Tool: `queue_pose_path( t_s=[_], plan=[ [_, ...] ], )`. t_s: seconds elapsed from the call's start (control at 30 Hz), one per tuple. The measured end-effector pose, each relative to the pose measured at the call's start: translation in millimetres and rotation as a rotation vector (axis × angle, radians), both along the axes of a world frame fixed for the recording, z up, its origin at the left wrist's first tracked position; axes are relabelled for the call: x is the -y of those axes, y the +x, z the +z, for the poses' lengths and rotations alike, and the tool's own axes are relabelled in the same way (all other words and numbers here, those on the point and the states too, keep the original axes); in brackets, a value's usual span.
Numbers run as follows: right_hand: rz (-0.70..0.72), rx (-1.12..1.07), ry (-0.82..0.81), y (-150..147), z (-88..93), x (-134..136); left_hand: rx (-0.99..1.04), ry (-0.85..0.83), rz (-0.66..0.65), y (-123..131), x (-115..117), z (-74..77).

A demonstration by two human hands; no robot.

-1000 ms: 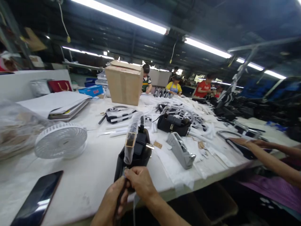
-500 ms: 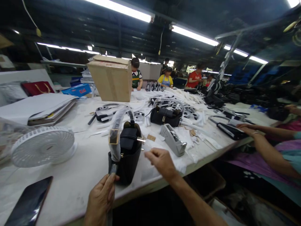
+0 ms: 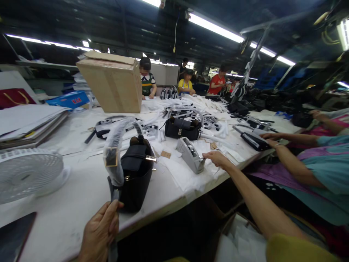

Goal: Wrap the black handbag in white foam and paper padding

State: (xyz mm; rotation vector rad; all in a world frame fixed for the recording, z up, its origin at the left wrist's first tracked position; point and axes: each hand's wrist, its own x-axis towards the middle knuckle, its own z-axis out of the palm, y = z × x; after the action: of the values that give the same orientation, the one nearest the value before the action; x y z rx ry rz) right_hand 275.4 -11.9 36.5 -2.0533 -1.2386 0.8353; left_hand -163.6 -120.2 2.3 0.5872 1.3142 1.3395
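A black handbag (image 3: 135,174) stands upright on the white table (image 3: 81,189) near its front edge. Clear plastic wrap covers its arched handle (image 3: 117,139). My left hand (image 3: 98,233) is closed on the bag's strap end (image 3: 113,196) at the lower left, thumb pressed against it. My right hand (image 3: 217,159) is stretched far right, fingers touching the front end of a grey tape dispenser (image 3: 190,155); its fingers are pinched together at the dispenser's blade, and what they hold is too small to make out.
A white fan (image 3: 28,174) lies at the left, a phone (image 3: 13,236) at the bottom left. A cardboard box (image 3: 113,83), stacked papers (image 3: 29,122), another black bag (image 3: 181,128) and several white strips lie behind. A co-worker's arms (image 3: 289,160) reach in from the right. Other people work at the far end.
My right hand left the bag's strap and reached right to the tape dispenser. My left hand kept hold of the strap. The view swung to the right.
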Motion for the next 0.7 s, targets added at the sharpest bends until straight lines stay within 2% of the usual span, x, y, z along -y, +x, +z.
queue_pose_path(
  t_s=[0.1,0.23,0.43,0.7],
  plan=[
    [0.035,-0.123,-0.041,-3,-10.1,-12,-0.005,0.003,0.005,1,-1,-0.6],
    [0.04,-0.217,-0.05,-1,-12.6,-14,0.002,-0.009,0.006,0,-3,-3.8],
    [0.012,-0.269,-0.032,0,-14.9,-11,0.003,-0.005,0.01,0,-5,-6.8],
    [0.032,-0.295,-0.048,-6,-12.4,-21,-0.001,0.017,0.022,-2,-3,-15.1]
  ],
)
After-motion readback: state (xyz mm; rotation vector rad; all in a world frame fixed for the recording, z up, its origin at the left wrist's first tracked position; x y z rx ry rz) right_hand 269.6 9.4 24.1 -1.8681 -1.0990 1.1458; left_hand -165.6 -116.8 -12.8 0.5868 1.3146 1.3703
